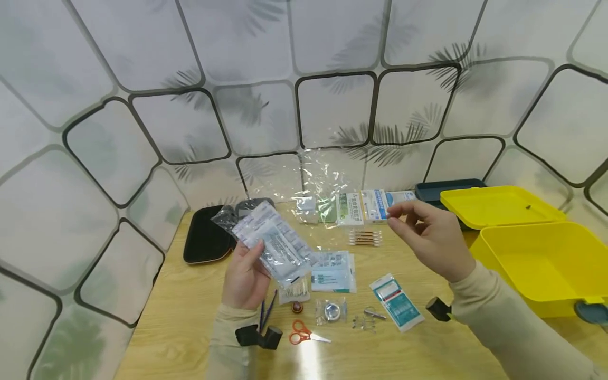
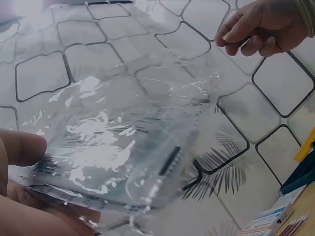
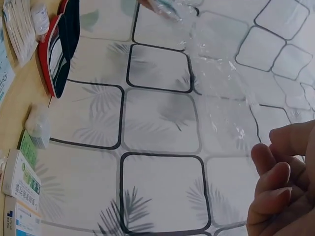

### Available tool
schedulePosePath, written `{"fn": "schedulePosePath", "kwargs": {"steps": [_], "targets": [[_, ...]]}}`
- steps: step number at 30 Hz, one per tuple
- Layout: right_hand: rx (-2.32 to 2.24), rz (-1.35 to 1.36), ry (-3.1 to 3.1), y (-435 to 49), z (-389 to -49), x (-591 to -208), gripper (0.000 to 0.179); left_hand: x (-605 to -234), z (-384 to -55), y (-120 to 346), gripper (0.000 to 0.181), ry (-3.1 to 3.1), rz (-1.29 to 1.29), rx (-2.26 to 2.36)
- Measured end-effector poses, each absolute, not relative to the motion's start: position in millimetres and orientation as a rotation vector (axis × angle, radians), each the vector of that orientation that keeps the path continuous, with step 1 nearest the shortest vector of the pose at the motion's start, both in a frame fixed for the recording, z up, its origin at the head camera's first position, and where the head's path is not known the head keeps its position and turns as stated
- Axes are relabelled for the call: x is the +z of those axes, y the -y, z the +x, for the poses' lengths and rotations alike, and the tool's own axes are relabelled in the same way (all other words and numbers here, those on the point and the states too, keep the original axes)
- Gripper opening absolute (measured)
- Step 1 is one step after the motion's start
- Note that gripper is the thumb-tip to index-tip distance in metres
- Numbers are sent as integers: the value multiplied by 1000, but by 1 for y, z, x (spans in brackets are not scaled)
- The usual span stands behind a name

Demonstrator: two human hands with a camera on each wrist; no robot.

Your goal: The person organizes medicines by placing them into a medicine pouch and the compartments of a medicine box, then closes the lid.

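In the head view my left hand (image 1: pixel 244 279) grips several flat white printed packets (image 1: pixel 280 250) and a crinkled clear plastic bag (image 1: pixel 328 171), thumb on top. The left wrist view shows that thumb (image 2: pixel 22 147) pressing the packets at their near edge, under shiny film. The bag stretches up and right toward my right hand (image 1: pixel 437 240), whose thumb and forefinger meet in a pinch. Its film reaches right up to those fingertips in the right wrist view, the other fingers curled below. Beneath the packets lie a pack of cotton swabs (image 1: pixel 295 290) and a blue-white packet (image 1: pixel 334 272).
A yellow box (image 1: pixel 546 258) stands with its lid raised at right. Orange-handled scissors (image 1: pixel 304 332), dark tweezers (image 1: pixel 267 311), a tape roll (image 1: pixel 331 311), safety pins (image 1: pixel 364 323) and a teal packet (image 1: pixel 398 303) lie in front. A black case (image 1: pixel 206 235) sits back left, small boxes (image 1: pixel 375 205) along the wall.
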State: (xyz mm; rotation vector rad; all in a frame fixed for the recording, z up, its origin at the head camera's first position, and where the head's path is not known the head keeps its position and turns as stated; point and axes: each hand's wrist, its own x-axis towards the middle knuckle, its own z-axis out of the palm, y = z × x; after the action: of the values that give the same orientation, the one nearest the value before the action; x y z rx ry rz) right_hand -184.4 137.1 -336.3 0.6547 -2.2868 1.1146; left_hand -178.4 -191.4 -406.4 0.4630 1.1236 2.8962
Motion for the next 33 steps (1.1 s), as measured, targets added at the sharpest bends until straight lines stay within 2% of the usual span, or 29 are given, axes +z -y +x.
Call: {"fn": "schedulePosePath", "kwargs": {"steps": [7,9,12,14,18,20,27,33], "targets": [[1031,576,2588,-158,-201,-381,9,-411,-176,210,41,-798,572,3042],[945,602,2777,-166,-206,-401,13,-413,-176,213,44,-690,618,3041],[838,675,3029,-176,-213,-431,23,-412,-176,214,47,-595,672,3015],[765,746,3153,-180,-218,-449,36,-412,-177,214,47,-583,692,3007],[605,900,3299,-181,-223,-476,63,-409,-178,212,42,-675,689,2987],[535,887,3351,-179,-224,-485,67,-409,-178,210,39,-757,683,2974],[569,775,3371,-179,-228,-492,39,-412,-180,202,35,-961,648,2898],[834,504,3248,-190,-228,-462,19,-411,-180,198,32,-1049,595,2884]]}}
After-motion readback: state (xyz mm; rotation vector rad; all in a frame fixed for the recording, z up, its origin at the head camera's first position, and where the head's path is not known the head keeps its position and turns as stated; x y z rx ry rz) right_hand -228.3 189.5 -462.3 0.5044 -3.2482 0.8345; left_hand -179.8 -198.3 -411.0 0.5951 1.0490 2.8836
